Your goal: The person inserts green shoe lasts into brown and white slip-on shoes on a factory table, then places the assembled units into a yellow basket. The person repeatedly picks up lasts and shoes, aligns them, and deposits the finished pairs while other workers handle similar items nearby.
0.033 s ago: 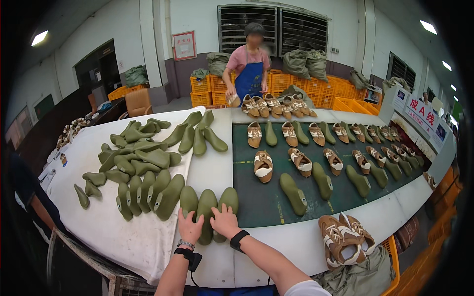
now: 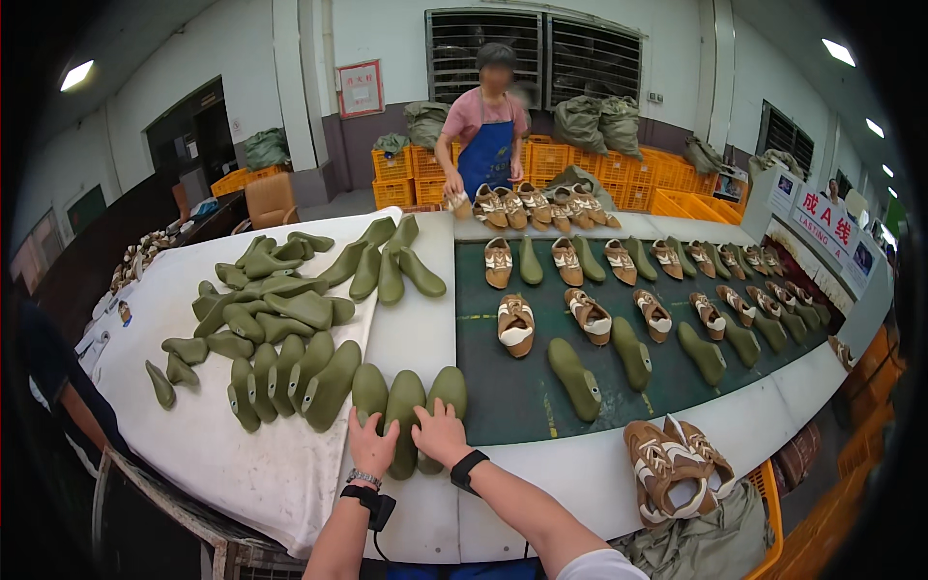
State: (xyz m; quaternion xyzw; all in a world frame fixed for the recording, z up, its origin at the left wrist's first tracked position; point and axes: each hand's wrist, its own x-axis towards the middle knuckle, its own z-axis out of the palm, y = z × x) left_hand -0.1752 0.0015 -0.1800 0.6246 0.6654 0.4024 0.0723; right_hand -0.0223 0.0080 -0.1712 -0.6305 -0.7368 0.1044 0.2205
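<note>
Three green shoe lasts stand side by side at the table's near edge: a left one (image 2: 368,389), a middle one (image 2: 405,398) and a right one (image 2: 448,387). My left hand (image 2: 373,447) closes around the near end of the left last, its thumb beside the middle one. Over the near part of the right last, my right hand (image 2: 442,435) has its fingers bent, with the thumb side close to the middle last. The fingers partly hide the lasts' lower ends. Just left stands a row of several more lasts (image 2: 331,387).
A pile of lasts (image 2: 280,300) covers the white cloth (image 2: 213,474) at left. Rows of brown sneakers (image 2: 515,324) and lasts (image 2: 574,379) lie on the green belt (image 2: 503,406). A sneaker pair (image 2: 677,474) sits at near right. Across stands a co-worker (image 2: 488,135) in a blue apron.
The co-worker's hand, with a small tan piece in it, has come down slightly. My hands and the lasts stay where they were.
</note>
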